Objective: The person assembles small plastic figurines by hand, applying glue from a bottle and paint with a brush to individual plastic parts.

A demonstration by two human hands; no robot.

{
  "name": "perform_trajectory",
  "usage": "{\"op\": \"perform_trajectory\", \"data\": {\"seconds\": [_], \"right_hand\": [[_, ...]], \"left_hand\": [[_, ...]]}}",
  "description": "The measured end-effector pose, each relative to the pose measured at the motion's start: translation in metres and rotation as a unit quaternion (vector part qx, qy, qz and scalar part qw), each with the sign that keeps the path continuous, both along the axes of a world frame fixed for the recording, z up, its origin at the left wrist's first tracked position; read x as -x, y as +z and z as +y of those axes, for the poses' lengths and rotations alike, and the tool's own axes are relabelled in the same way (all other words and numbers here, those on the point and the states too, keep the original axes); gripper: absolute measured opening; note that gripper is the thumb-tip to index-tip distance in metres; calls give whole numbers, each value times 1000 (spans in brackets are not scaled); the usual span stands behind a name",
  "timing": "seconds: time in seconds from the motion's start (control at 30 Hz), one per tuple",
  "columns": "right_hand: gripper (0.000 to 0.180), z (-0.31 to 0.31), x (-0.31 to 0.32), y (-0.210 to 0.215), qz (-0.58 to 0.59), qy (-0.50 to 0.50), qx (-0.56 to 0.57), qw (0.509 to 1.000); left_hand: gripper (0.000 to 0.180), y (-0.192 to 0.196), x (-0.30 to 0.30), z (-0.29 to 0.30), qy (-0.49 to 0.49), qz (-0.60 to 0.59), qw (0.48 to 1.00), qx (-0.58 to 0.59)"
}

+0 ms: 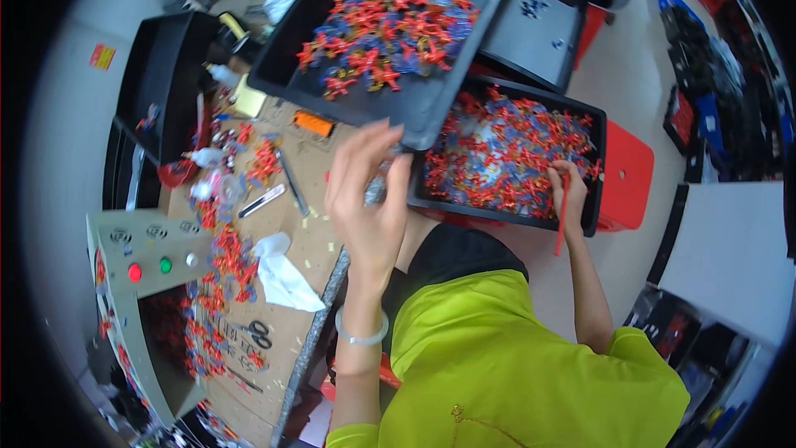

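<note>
Left hand (369,191) grips upper black tray (414,108); orange-red wall label (102,56) far left.

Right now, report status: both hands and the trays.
Left hand raised, pinching a small grey part. Right hand down in the lower black tray, among red and blue pieces. Upper tray overlaps its corner.

Left hand (369,199) is raised with the forearm straight up from the bottom edge, fingers curled loosely in a pinching grip. Right hand (568,187) is stretched out further right, arm extended, fingers bent down.
</note>
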State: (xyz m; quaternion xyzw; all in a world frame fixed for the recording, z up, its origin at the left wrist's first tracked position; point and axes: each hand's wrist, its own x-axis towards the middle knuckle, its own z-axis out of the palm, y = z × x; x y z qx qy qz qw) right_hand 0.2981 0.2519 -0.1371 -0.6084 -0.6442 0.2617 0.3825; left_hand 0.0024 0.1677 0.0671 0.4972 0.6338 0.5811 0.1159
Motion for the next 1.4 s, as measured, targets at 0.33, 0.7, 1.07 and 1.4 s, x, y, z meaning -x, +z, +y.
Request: {"op": "perform_trajectory", "data": {"seconds": [0.33,0.7,1.07,1.4], "right_hand": [[21,74,25,-56,-100,66,-145,982],[25,105,24,-77,-89,12,-184,979],[10,-66,71,96,623,70,290,723],[21,-144,143,101,481,372,351,712]], "left_hand": [[16,-83,-36,-107,-3,-149,973,174],[15,-90,-51,-135,41,-238,960,145],[58,-85,-73,-113,-93,-253,961,65],[45,-100,-53,-149,-44,-460,886,-41]]}}
